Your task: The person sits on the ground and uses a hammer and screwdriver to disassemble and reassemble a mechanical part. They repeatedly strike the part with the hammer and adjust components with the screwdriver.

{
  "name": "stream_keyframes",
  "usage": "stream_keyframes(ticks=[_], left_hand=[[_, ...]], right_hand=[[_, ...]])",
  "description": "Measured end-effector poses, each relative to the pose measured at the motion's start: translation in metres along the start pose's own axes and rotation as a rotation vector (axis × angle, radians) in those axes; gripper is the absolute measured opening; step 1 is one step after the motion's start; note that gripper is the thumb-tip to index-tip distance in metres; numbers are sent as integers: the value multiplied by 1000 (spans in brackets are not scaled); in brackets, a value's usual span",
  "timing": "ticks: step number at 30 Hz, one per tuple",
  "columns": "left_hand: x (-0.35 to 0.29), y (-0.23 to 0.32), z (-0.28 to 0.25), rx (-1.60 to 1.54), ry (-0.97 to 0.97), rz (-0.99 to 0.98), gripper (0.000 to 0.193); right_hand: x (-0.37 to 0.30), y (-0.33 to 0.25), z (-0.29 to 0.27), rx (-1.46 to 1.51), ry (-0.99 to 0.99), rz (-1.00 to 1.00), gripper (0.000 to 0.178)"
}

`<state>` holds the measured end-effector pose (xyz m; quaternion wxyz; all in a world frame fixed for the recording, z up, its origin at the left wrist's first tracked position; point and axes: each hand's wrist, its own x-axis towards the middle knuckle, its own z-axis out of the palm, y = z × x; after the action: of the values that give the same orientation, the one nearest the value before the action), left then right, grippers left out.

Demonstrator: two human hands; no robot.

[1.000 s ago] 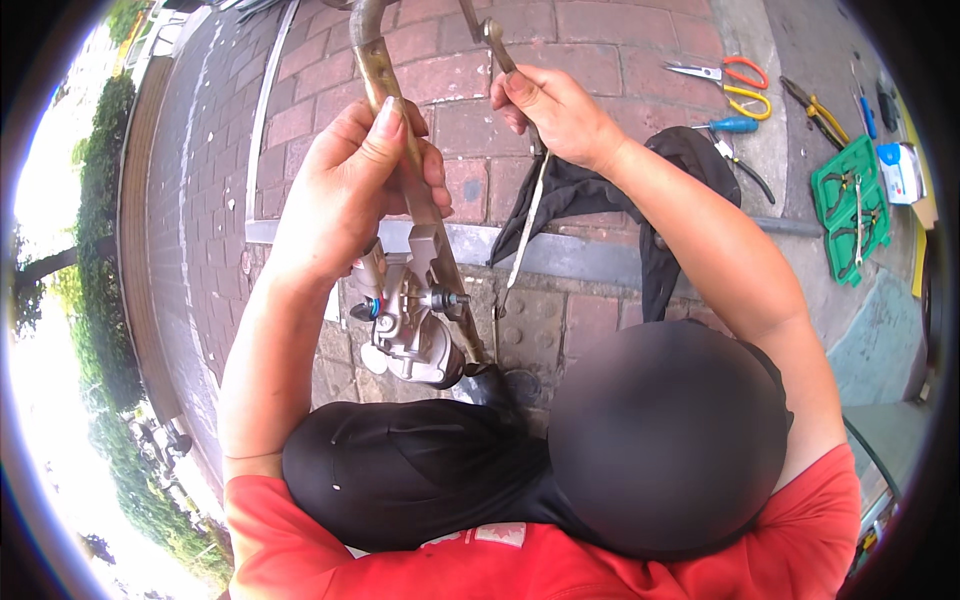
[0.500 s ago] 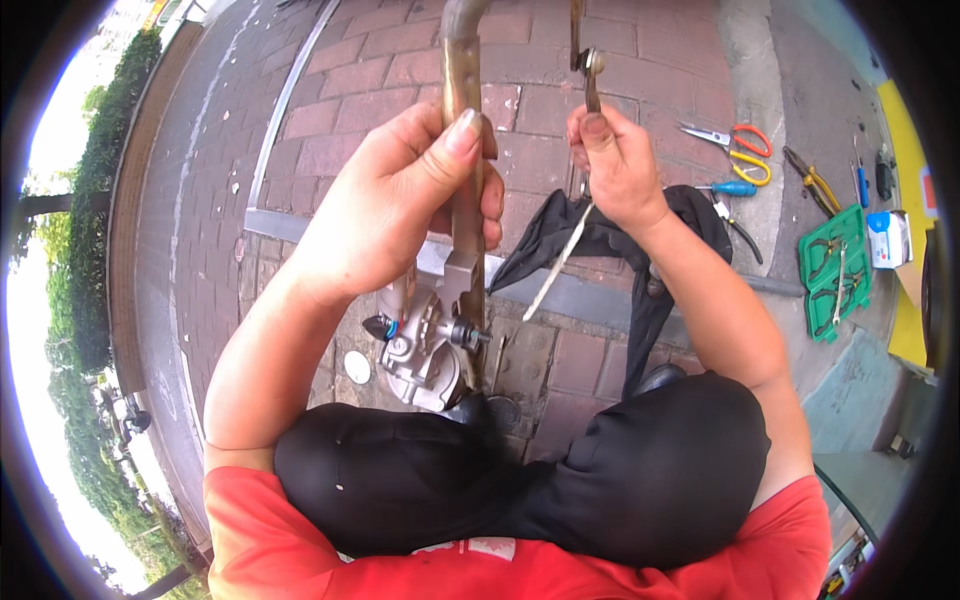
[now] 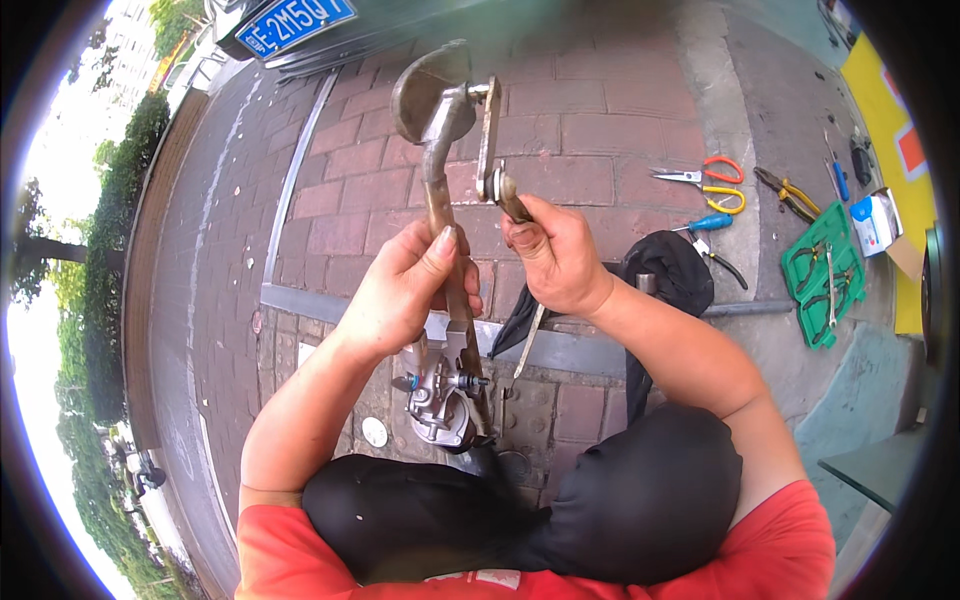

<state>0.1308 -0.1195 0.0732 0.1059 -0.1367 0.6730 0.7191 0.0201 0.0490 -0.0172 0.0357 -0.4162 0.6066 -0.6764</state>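
My left hand (image 3: pixel 405 285) is closed around a long brownish metal tube (image 3: pixel 440 205), held upright at the middle. Its far end carries a cup-shaped metal piece (image 3: pixel 432 95). From there a flat metal link arm (image 3: pixel 489 130) runs back to a joint (image 3: pixel 497 185) just beyond my right hand. My right hand (image 3: pixel 555 255) pinches the bar at that joint, thumb on top. A thin pale rod (image 3: pixel 530 340) sticks out below this hand; whether it joins the bar is hidden. A silver cast-metal housing (image 3: pixel 440 400) is at the tube's near end, close to my knees.
Red paving lies underneath. On the right are scissors (image 3: pixel 700 180), a blue screwdriver (image 3: pixel 712 222), yellow-handled pliers (image 3: pixel 788 194) and a green tool case (image 3: pixel 825 275). A black cloth (image 3: pixel 675 270) lies beyond my right knee. A parked vehicle (image 3: pixel 380 30) stands at the far edge.
The view has shifted, showing the cup-shaped end and the vehicle. Both hands sit lower in the picture. My right hand has come closer to the tube, bringing the jointed link with it.
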Motion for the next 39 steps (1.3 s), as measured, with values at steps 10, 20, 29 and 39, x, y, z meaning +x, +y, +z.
stream_keyframes(ticks=[10, 20, 29, 39], left_hand=[[10, -2, 6, 204, 88, 15, 30], [13, -5, -6, 270, 147, 70, 34], [12, -6, -20, 181, 205, 56, 34], [18, -3, -16, 160, 295, 32, 32]], right_hand=[[21, -55, 12, 656, 287, 242, 34], [42, -72, -3, 810, 44, 412, 37], [-20, -22, 14, -68, -91, 78, 30], [-18, -19, 14, 650, -213, 690, 56]])
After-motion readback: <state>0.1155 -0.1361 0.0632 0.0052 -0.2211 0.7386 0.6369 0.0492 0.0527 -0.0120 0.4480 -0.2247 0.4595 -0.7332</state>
